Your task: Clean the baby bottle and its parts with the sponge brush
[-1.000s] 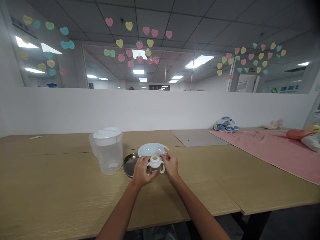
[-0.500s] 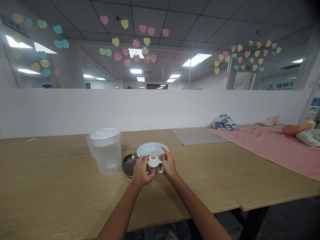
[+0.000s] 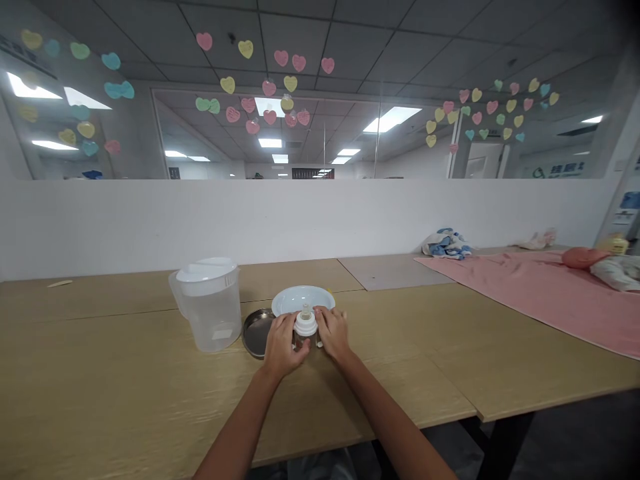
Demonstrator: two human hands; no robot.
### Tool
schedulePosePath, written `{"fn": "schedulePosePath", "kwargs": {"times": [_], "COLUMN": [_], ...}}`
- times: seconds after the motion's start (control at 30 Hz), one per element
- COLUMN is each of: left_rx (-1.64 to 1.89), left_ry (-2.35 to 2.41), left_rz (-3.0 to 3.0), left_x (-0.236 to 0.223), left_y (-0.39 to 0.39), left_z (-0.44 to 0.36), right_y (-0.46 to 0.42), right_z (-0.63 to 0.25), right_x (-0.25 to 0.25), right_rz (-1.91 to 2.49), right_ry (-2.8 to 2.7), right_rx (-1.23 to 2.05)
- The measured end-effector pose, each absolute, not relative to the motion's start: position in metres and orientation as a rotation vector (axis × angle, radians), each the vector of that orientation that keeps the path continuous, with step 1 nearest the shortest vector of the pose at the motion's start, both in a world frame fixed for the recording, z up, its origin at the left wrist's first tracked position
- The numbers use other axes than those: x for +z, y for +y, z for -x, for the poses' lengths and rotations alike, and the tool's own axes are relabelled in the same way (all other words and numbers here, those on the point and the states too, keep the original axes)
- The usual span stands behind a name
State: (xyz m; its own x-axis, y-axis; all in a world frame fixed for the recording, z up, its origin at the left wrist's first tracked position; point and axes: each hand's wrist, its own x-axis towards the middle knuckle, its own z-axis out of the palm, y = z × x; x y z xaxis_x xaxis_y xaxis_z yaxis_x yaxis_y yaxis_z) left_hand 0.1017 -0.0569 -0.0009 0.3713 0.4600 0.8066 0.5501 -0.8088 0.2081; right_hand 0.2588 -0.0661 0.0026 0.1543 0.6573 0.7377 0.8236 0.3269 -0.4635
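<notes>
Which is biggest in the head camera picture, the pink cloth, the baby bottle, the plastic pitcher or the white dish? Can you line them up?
Largest to smallest, as they look:
1. Pink cloth
2. Plastic pitcher
3. White dish, partly hidden
4. Baby bottle, partly behind the left hand

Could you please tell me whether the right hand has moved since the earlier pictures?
Yes: against the white plate, the right hand has shifted slightly left, toward the bottle.
</notes>
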Motion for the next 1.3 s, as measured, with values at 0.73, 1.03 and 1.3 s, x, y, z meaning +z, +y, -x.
{"fn": "schedulePosePath", "kwargs": {"times": [0.73,1.03,1.3], "left_rx": [-1.6,-1.611,-1.681], "left_ry": [-0.965,-1.039,-1.072], "left_rz": [2.563,2.54,2.551], "left_x": [-0.006,-0.007,-0.006], "left_y": [-0.057,-0.057,-0.056], "left_z": [-0.113,-0.116,-0.119], "right_y": [-0.07,-0.07,-0.072], "right_z": [-0.254,-0.255,-0.251], "right_x": [0.004,0.006,0.006], "right_rz": [0.974,1.082,1.032], "right_ry": [-1.457,-1.43,-1.415], "right_rx": [0.235,-0.085,-0.239]}}
